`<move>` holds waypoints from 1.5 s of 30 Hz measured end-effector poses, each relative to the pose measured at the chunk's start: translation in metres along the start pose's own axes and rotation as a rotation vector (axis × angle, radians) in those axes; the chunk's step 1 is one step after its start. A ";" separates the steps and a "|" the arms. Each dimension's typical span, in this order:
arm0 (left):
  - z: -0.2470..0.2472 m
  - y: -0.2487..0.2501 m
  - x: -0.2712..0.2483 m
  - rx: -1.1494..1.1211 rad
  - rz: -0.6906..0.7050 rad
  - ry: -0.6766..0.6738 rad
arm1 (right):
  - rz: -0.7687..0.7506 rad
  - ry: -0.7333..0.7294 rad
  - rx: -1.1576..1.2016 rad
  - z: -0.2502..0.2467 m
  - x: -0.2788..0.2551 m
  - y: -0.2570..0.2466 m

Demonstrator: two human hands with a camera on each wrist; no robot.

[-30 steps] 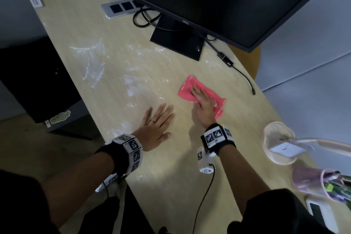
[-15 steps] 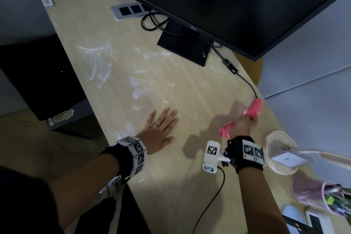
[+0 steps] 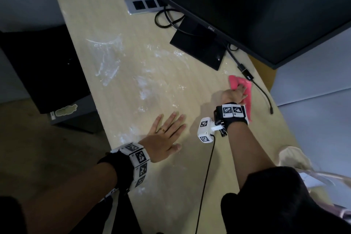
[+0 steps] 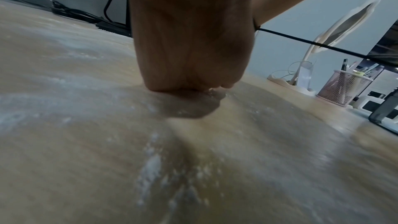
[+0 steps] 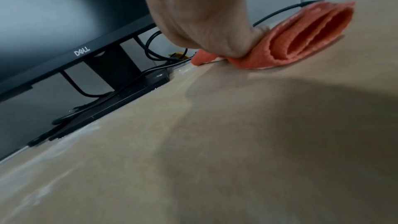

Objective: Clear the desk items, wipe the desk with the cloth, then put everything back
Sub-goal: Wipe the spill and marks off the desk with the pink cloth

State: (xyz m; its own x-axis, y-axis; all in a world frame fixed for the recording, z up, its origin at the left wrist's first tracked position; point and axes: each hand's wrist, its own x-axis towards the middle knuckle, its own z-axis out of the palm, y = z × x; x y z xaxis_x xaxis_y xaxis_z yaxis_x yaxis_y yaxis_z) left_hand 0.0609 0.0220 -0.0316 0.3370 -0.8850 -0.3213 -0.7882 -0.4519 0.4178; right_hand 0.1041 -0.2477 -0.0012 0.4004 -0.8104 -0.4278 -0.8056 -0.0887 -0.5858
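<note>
A pink cloth [image 3: 234, 81] lies bunched on the wooden desk [image 3: 171, 186] at the right, just beside the black cable adapter [image 3: 247, 74]. My right hand [image 3: 237, 92] grips the cloth and holds it down on the desk. In the right wrist view the cloth [image 5: 301, 40] sticks out in folds past my right hand [image 5: 204, 14]. My left hand [image 3: 167, 131] lies flat on the desk near its front edge, fingers spread, holding nothing. From the left wrist view only the heel of my left hand [image 4: 189, 31] shows. White powdery smears [image 3: 106, 59] cover the left and middle of the desk.
A black monitor [image 3: 247, 5] on a flat stand base [image 3: 199, 49] fills the back, with looped cables and a socket panel [image 3: 144, 5]. At the right end stand a cream mirror [image 4: 349, 18] and a pink mesh pen holder [image 4: 342, 89]. The desk's left edge drops to a dark cabinet [image 3: 47, 66].
My right hand lifted the cloth from the middle of the desk, swung it right, then set it down farther back by the cable adapter. The left hand stayed flat.
</note>
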 end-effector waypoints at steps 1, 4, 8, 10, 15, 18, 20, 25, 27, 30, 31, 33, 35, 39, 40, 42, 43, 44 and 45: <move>-0.001 0.001 0.000 0.001 -0.003 -0.006 | -0.022 0.048 -0.035 0.002 0.001 -0.006; 0.000 0.001 -0.001 0.012 -0.014 0.008 | -0.061 0.080 -0.016 0.003 0.003 -0.026; 0.003 0.000 -0.001 0.005 -0.014 0.054 | -0.167 -0.023 -0.091 0.002 0.005 -0.032; 0.004 0.001 -0.001 0.008 -0.015 0.045 | -0.244 -0.054 -0.103 0.000 0.010 -0.027; 0.007 -0.002 0.000 0.003 0.012 0.062 | -0.403 -0.136 -0.100 -0.011 0.000 -0.014; 0.007 -0.003 0.001 0.009 0.011 0.041 | -0.476 -0.205 -0.009 -0.010 -0.008 0.000; 0.006 -0.002 0.000 0.005 0.011 0.046 | -0.474 -0.226 -0.013 -0.009 -0.017 0.009; 0.003 -0.001 0.000 -0.012 0.000 0.013 | -0.187 -0.048 0.162 -0.011 -0.031 0.008; 0.001 0.000 0.000 -0.008 0.004 0.017 | -0.060 0.036 0.348 -0.012 -0.024 -0.005; 0.003 -0.001 0.000 -0.010 0.005 0.048 | 0.101 0.116 0.572 -0.010 -0.008 -0.026; 0.004 -0.001 0.000 -0.008 0.005 0.059 | 0.122 0.122 0.629 -0.009 -0.006 -0.034; 0.007 -0.003 0.000 0.013 0.002 0.081 | 0.088 0.068 0.633 0.001 -0.005 -0.048; 0.007 -0.003 -0.001 0.017 -0.003 0.123 | -0.057 0.003 0.521 0.013 -0.010 -0.061; 0.007 -0.002 -0.001 -0.020 0.015 0.106 | -0.156 -0.051 0.120 0.042 -0.009 -0.074; 0.005 -0.002 -0.001 -0.015 0.012 0.100 | -0.173 -0.009 0.047 0.048 -0.005 -0.076; 0.004 -0.002 -0.001 0.006 -0.003 0.064 | -0.231 0.053 -0.051 0.057 0.002 -0.078; 0.002 -0.001 -0.001 0.014 -0.012 0.038 | -0.261 0.059 -0.087 0.058 0.005 -0.076; -0.001 0.000 -0.002 0.024 -0.019 0.013 | -0.289 0.043 -0.119 0.056 0.006 -0.074; -0.003 0.001 -0.002 0.030 -0.023 -0.011 | -0.329 0.028 -0.144 0.054 0.009 -0.070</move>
State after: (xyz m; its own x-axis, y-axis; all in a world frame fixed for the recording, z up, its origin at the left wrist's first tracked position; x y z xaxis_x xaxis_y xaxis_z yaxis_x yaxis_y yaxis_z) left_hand 0.0610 0.0233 -0.0282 0.3494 -0.8731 -0.3399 -0.7953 -0.4682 0.3850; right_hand 0.1876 -0.2176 -0.0018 0.6377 -0.7404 -0.2125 -0.6900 -0.4265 -0.5848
